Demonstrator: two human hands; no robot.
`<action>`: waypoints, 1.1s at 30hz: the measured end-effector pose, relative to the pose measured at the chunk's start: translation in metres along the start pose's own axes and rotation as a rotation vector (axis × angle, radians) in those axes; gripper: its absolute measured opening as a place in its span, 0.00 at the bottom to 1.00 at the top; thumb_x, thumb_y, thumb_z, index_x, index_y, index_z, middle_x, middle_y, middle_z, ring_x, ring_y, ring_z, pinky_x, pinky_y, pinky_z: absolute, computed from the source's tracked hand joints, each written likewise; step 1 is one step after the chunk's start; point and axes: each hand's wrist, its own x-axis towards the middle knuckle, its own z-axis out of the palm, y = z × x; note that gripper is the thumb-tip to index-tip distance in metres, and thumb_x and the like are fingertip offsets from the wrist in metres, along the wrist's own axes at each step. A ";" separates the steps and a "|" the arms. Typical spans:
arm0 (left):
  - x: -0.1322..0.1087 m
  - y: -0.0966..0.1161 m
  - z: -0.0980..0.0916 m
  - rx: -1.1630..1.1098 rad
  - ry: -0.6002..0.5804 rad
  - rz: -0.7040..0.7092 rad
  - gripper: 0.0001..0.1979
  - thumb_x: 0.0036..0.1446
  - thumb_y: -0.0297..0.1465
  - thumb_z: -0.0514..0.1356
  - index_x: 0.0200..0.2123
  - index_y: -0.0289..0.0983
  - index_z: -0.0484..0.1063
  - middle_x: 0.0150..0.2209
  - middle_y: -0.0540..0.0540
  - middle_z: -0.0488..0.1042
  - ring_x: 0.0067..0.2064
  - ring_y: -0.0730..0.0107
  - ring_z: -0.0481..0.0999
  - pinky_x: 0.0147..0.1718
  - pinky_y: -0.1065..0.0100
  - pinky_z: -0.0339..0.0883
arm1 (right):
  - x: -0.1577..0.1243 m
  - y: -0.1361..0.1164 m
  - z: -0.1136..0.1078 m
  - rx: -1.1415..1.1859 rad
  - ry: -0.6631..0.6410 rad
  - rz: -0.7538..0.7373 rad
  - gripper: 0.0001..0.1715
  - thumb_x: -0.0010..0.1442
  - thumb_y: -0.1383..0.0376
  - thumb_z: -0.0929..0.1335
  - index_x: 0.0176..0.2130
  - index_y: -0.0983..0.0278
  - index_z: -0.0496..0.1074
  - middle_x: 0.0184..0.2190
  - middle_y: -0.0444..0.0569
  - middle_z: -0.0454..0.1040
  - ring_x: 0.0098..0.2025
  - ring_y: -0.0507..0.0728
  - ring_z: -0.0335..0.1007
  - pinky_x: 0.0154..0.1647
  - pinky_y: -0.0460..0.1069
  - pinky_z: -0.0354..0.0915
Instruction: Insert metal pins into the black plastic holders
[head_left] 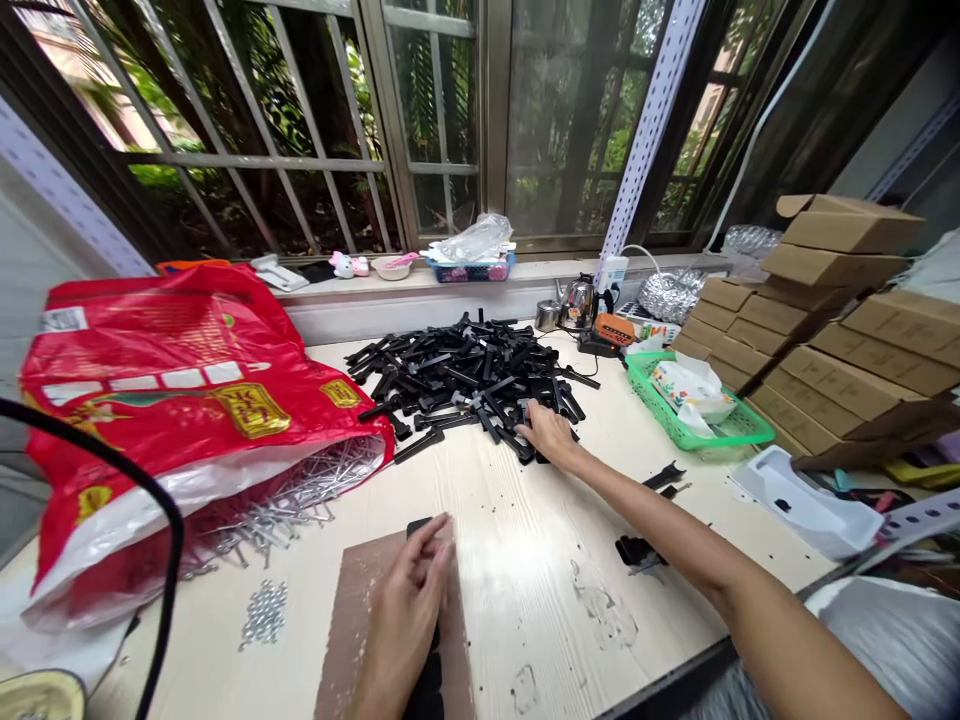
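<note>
Presently, toward the back edge of the counter [517, 545]: broad, loose heap of black parts [457, 370], just in front of the window sill [360, 292]. Right hand [551, 435] stretched to the near side of the heap, fingers drawn narrow and touching parts there; with the tips lost among dark shapes, cannot tell whether gripping one. Left hand [401, 605] low over a brown board [356, 600] toward the front edge, fingers loosely bent and close together above a black piece [426, 685] on the board; hold hidden under the palm, so cannot tell.

Toward the left end: red bag [172, 370] on its side, long silvery screws [300, 490] spilling from its mouth onto the counter. Nearer the front: small patch of short silvery pieces [264, 612], apart from the board. Toward the right edge: green basket [727, 440] with a patterned packet [686, 385] inside, white tray [810, 505], stacked cardboard boxes [832, 390]. Near the back right corner: steel kettle [579, 300].
</note>
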 end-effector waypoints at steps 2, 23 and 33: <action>0.013 0.009 0.006 -0.095 -0.074 -0.063 0.31 0.50 0.49 0.58 0.51 0.34 0.69 0.26 0.47 0.71 0.21 0.72 0.65 0.19 0.71 0.57 | -0.005 -0.006 0.011 0.024 0.012 0.025 0.12 0.58 0.66 0.65 0.43 0.64 0.63 0.37 0.51 0.74 0.36 0.56 0.71 0.34 0.48 0.60; 0.138 -0.003 0.039 -0.358 -0.122 0.012 0.27 0.46 0.33 0.64 0.51 0.34 0.70 0.39 0.43 0.76 0.39 0.66 0.74 0.36 0.70 0.65 | -0.018 -0.029 0.029 0.301 -0.162 -0.516 0.06 0.61 0.68 0.63 0.39 0.62 0.67 0.38 0.49 0.69 0.39 0.55 0.68 0.37 0.49 0.65; 0.150 -0.005 0.025 -0.689 -0.147 -0.272 0.27 0.48 0.36 0.66 0.51 0.34 0.66 0.19 0.58 0.64 0.21 0.79 0.68 0.36 0.64 0.72 | 0.035 -0.053 0.053 0.173 -0.056 -0.132 0.18 0.55 0.68 0.66 0.46 0.63 0.60 0.42 0.54 0.71 0.41 0.59 0.70 0.38 0.51 0.63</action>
